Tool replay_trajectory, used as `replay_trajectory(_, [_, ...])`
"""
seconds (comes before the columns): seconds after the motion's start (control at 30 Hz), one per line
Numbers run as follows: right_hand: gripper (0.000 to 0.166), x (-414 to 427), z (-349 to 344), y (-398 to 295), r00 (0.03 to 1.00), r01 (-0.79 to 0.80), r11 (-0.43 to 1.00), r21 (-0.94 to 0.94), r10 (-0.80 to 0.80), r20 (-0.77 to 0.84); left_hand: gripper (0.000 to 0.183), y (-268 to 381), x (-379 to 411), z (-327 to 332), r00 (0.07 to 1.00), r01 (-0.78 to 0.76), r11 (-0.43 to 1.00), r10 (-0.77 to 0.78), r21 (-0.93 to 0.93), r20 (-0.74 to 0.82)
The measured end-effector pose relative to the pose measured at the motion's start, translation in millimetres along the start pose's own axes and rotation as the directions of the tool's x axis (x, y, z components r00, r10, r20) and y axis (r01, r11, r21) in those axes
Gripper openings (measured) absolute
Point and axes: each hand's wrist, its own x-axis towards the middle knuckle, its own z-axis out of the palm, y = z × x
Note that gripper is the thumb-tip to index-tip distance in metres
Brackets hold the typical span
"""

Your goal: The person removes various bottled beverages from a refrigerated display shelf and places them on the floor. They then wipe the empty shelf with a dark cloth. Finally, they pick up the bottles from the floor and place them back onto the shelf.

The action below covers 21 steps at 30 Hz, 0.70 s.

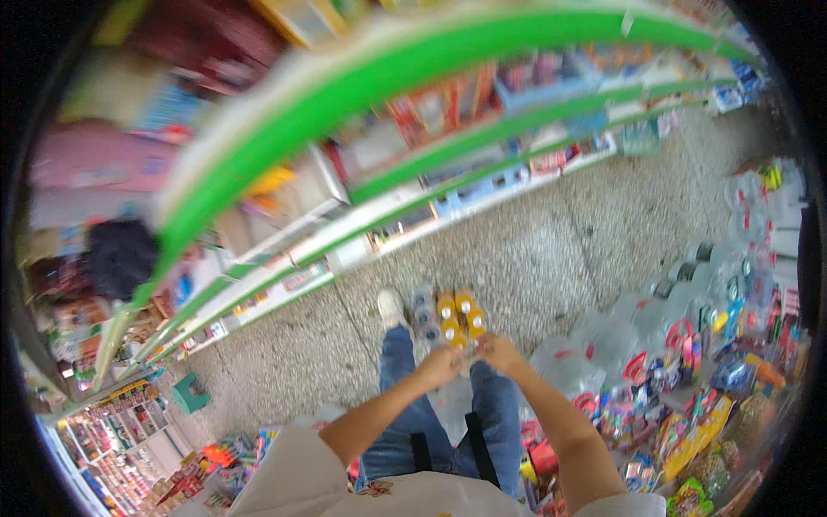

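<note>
My left hand (444, 364) and my right hand (500, 353) are close together in front of my thighs, fingers curled inward. A small, thin pale piece (471, 356), perhaps clear plastic, spans the gap between my fingertips; blur hides its details. Just beyond my hands, a pack of orange-yellow bottles (460, 313) with pale round caps shows from above. Along its left side stands a group of clear or greyish bottles (424, 315). My hands overlap the near end of the yellow pack in view, and I cannot tell whether they touch it.
A pale shoe (390, 307) is left of the bottles on the speckled floor (517, 258). Green-edged shelves (413, 161) with boxed goods run along the far side. Large clear bottles (601, 336) and piled colourful packets (685, 426) stand at right. A green stool (189, 393) is at left.
</note>
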Motion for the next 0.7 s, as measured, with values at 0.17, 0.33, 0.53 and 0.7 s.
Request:
replay_trajectory(0.17, [0.027, -60.9, -93.6, -171.0, 0.982, 0.169, 0.985, -0.041, -0.172, -0.083, 0.031, 147.9, -83.3, -117.2, 0.93, -0.187, 0.982, 0.18, 0.008, -0.32])
replay_trajectory(0.33, [0.025, -104.2, -171.0, -311.8, 0.856, 0.457, 0.85, -0.261, -0.501, -0.132, 0.033, 264.6, -158.1, -237.6, 0.657, -0.372, 0.892, 0.448, 0.256, -0.607])
replay_trajectory(0.53, [0.026, -149.2, -254.3, -506.5, 0.459, 0.701, 0.478, -0.53, -0.87, -0.179, 0.037, 367.6, -216.9, -363.2, 0.156, -0.364, 0.619, 0.778, 0.696, -0.609])
replay_trajectory(0.7, [0.025, -164.4, -300.8, -632.8, 0.295, 0.64, 0.372, -0.672, -0.927, -0.231, 0.054, 453.1, -220.7, -449.1, -0.008, -0.362, 0.568, 0.791, 0.739, -0.611])
